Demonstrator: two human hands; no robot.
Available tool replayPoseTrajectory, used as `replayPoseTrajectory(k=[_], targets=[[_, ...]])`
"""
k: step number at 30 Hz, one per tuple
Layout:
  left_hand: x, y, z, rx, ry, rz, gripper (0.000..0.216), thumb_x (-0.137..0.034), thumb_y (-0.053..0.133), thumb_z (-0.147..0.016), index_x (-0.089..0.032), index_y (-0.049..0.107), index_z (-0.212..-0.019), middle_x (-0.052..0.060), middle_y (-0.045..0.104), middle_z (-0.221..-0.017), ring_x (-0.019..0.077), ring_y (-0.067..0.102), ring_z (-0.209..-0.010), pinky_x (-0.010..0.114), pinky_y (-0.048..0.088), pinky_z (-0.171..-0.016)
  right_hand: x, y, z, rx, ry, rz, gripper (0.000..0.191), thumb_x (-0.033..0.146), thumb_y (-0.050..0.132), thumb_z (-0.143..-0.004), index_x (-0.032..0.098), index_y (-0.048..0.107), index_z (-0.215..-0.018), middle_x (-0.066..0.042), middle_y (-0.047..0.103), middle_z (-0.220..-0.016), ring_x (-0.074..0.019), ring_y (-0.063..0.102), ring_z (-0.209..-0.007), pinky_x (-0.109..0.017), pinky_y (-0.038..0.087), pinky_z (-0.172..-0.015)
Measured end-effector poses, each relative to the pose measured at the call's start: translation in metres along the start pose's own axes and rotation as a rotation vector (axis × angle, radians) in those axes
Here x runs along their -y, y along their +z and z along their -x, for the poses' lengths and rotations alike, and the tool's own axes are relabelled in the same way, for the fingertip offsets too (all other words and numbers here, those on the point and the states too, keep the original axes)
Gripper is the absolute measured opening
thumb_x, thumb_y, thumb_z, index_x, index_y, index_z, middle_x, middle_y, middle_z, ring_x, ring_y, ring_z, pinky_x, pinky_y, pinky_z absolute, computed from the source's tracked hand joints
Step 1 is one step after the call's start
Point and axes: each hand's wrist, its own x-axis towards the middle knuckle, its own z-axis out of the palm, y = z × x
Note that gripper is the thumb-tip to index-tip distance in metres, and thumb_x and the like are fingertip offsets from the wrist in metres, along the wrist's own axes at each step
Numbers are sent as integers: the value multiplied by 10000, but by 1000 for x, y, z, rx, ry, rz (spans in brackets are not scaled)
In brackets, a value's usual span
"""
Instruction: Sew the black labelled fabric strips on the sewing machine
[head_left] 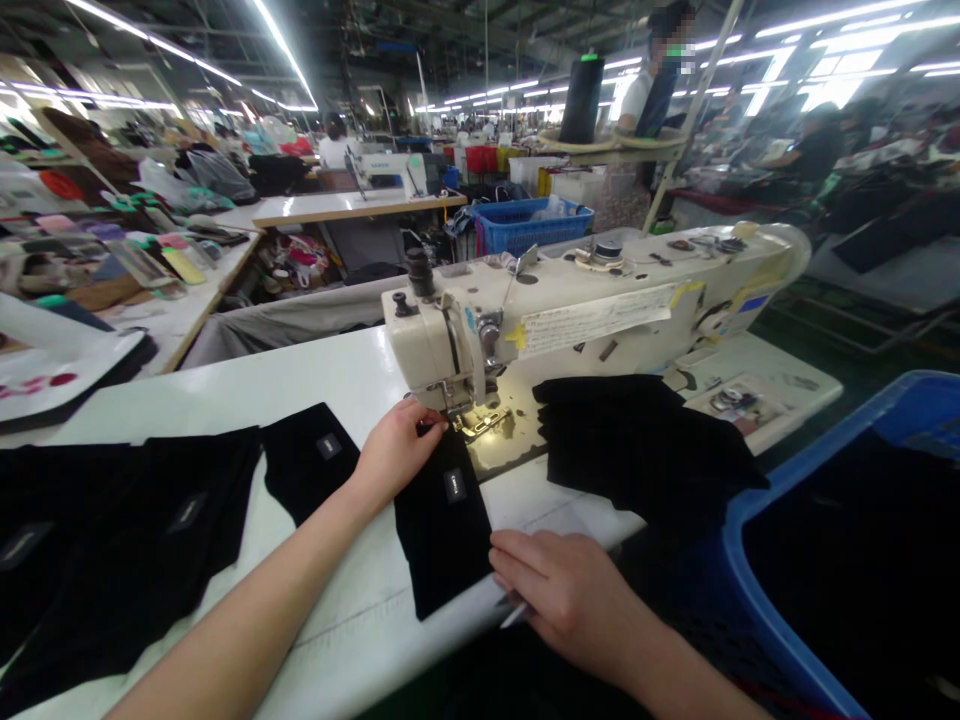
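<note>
A black fabric piece (442, 530) with a small label (454, 486) lies at the front of the sewing machine (592, 310), its far end close to the lit needle area. My left hand (401, 445) is closed, pinching the far end of this piece beside the presser foot. At the piece's near right edge, the fingers of my right hand (555, 590) are pressed together on the cloth. A thin, pale pointed tool (515, 614) sticks out from under that hand; its kind is hidden.
More labelled black pieces (202, 510) lie on the white table (352, 600) at left. Right of the needle is a black fabric stack (637, 440). A blue basket (757, 500) with dark cloth stands at right, and a thread cone (583, 100) behind the machine.
</note>
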Motion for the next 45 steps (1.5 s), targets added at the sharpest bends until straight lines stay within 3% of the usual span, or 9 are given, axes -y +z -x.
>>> replayPoseTrajectory(k=[10, 15, 19, 22, 24, 27, 30, 38, 45], targets=[[10, 1, -11, -5, -31, -52, 151, -287, 580, -851, -208, 703, -813, 55, 731, -869, 254, 690, -844, 353, 543, -755, -7, 3, -11, 49, 26, 16, 225, 152, 475, -996, 183, 649, -1136, -64, 718, -1124, -170, 659, -770, -292, 457, -583], [8, -9, -7, -61, 22, -85, 215, -287, 528, -902, -179, 709, -942, 119, 700, -1049, 285, 652, -1021, 428, 528, -940, -11, 2, -20, 73, 32, 36, 203, 159, 489, -998, 183, 650, -1119, -56, 714, -1112, -173, 650, -770, -302, 455, -584], [-16, -22, 27, -89, 176, -202, 267, -293, 485, -959, -166, 717, -996, 154, 686, -1078, 322, 634, -1021, 511, 524, -943, -14, 3, -26, 78, 37, 55, 198, 158, 523, -987, 180, 645, -1141, -52, 705, -1110, -177, 644, -783, -309, 459, -586], [-33, -26, 64, 68, 374, -95, 263, -261, 470, -993, -205, 727, -984, 104, 711, -1010, 248, 668, -935, 398, 586, -849, -16, 4, -30, 84, 38, 66, 188, 165, 536, -987, 177, 647, -1138, -52, 700, -1102, -176, 643, -779, -306, 468, -594], [-37, -24, 85, 140, 500, -59, 256, -236, 475, -1001, -207, 722, -1061, 104, 720, -1081, 236, 679, -1015, 360, 602, -884, -17, 5, -33, 89, 46, 74, 187, 169, 551, -985, 174, 648, -1145, -51, 697, -1098, -178, 648, -777, -305, 478, -607], [-33, -18, 102, 129, 620, -112, 306, -208, 468, -1005, -185, 680, -1225, 124, 710, -1209, 264, 652, -1177, 388, 599, -968, -19, 6, -37, 101, 65, 77, 184, 168, 565, -984, 173, 651, -1147, -55, 687, -1138, -185, 668, -822, -304, 501, -652], [-24, -13, 102, 114, 678, -166, 351, -205, 452, -1015, -184, 639, -1311, 137, 686, -1276, 282, 624, -1243, 427, 600, -986, -21, 6, -41, 126, 90, 68, 181, 175, 563, -989, 181, 646, -1150, -51, 673, -1185, -186, 677, -869, -295, 509, -681], [-20, -14, 88, 90, 705, -222, 293, -222, 487, -1020, -155, 691, -1220, 150, 684, -1223, 293, 627, -1225, 441, 605, -979, -24, 5, -50, 162, 128, 96, 198, 196, 551, -991, 197, 625, -1174, -43, 641, -1208, -190, 679, -878, -294, 497, -645], [-11, -14, 80, 115, 677, -244, 328, -269, 455, -1038, -177, 669, -1270, 141, 656, -1275, 284, 609, -1243, 449, 590, -998, -23, 3, -60, 212, 189, 157, 142, 186, 555, -982, 211, 637, -1094, -25, 637, -1048, -181, 671, -781, -280, 438, -575]])
